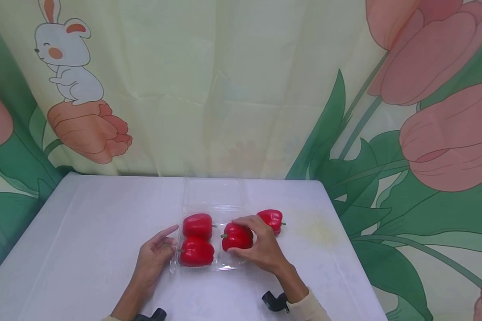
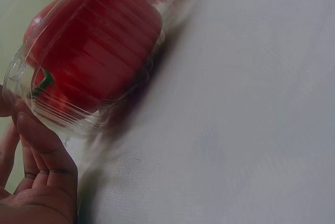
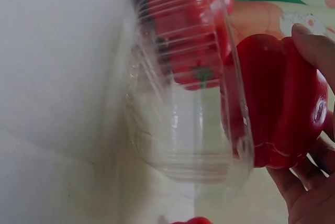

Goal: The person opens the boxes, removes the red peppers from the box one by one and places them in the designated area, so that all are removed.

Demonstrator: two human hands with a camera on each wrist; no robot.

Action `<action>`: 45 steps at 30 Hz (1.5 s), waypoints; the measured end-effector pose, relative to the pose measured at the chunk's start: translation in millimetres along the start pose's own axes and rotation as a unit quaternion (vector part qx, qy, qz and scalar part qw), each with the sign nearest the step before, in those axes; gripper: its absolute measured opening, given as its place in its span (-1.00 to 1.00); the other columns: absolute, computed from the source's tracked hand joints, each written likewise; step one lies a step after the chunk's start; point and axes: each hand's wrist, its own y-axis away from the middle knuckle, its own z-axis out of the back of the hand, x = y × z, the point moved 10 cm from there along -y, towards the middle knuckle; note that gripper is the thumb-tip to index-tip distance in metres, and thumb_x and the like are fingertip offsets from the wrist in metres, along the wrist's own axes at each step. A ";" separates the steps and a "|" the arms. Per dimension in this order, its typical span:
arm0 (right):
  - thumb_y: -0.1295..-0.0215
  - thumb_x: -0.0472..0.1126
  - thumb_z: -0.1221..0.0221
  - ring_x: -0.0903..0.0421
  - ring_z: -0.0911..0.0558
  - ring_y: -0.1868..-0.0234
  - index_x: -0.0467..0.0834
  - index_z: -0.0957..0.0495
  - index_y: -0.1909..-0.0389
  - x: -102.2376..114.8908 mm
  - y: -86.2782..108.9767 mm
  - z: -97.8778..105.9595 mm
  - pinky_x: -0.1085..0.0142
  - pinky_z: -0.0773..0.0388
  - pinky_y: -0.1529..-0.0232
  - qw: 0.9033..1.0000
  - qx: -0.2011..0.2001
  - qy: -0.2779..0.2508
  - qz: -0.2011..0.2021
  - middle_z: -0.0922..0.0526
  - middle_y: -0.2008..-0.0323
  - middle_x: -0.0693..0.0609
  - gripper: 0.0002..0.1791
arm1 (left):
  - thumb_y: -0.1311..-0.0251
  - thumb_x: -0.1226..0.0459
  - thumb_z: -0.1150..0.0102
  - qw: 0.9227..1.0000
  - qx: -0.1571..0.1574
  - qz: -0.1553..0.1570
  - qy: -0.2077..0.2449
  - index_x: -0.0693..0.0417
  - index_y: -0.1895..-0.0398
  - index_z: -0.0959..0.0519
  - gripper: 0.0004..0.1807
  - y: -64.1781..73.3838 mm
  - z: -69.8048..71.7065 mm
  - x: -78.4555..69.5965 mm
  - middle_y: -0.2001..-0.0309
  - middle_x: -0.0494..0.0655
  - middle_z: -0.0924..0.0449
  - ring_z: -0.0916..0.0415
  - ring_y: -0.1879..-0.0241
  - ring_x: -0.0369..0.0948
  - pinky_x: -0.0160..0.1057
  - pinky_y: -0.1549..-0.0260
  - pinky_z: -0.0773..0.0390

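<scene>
A clear plastic clamshell box [image 1: 225, 266] lies with its lid folded back. Two red bell peppers sit in its left half, a rear pepper [image 1: 197, 225] and a front pepper [image 1: 197, 252]. My right hand [image 1: 263, 246] grips another red bell pepper [image 1: 238, 237] over the box's right half, its green stem pointing left. In the right wrist view this pepper [image 3: 280, 101] is at the level of the box rim. My left hand [image 1: 154, 258] pinches the box's left edge between thumb and fingers, as the left wrist view shows at the rim [image 2: 17, 72].
One more red bell pepper [image 1: 271, 220] lies on the white tabletop [image 1: 84, 249] right of the box, partly behind my right hand. The flat clear lid [image 1: 214, 194] extends toward the table's far edge. A printed curtain [image 1: 225, 89] hangs behind.
</scene>
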 end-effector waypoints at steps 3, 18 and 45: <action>0.11 -0.01 -0.69 0.20 -0.64 -0.22 0.10 -0.62 -0.29 2.5 1.4 10.5 0.14 -0.78 -0.05 1.000 -0.016 0.010 0.007 -0.66 -0.20 0.30 -0.16 | -0.31 0.29 -0.35 1.000 0.001 0.001 0.004 -0.29 -0.46 -0.51 -0.35 -0.1 0.0 1.0 -0.04 0.01 -0.62 -0.67 0.00 -0.12 -0.38 -0.05 -0.70; 0.17 -0.11 -0.71 0.00 -0.62 -0.28 0.06 -0.60 -0.30 -16.4 20.3 55.1 0.12 -0.80 0.00 0.996 -0.070 0.040 -0.023 -0.65 -0.24 0.10 -0.12 | -0.33 0.30 -0.32 1.000 0.000 0.001 0.001 -0.31 -0.45 -0.52 -0.37 -0.7 -0.2 2.5 -0.05 0.04 -0.62 -0.66 0.00 -0.11 -0.39 -0.06 -0.70; 0.20 -0.03 -0.73 -0.01 -0.65 -0.25 0.04 -0.64 -0.28 -66.3 63.7 71.7 -0.03 -0.78 -0.05 0.986 -0.110 0.061 -0.112 -0.64 -0.24 0.04 -0.12 | -0.32 0.27 -0.33 1.000 -0.003 0.004 -0.008 -0.31 -0.46 -0.51 -0.37 0.2 -0.6 1.2 -0.07 0.03 -0.61 -0.66 -0.02 -0.11 -0.39 -0.06 -0.69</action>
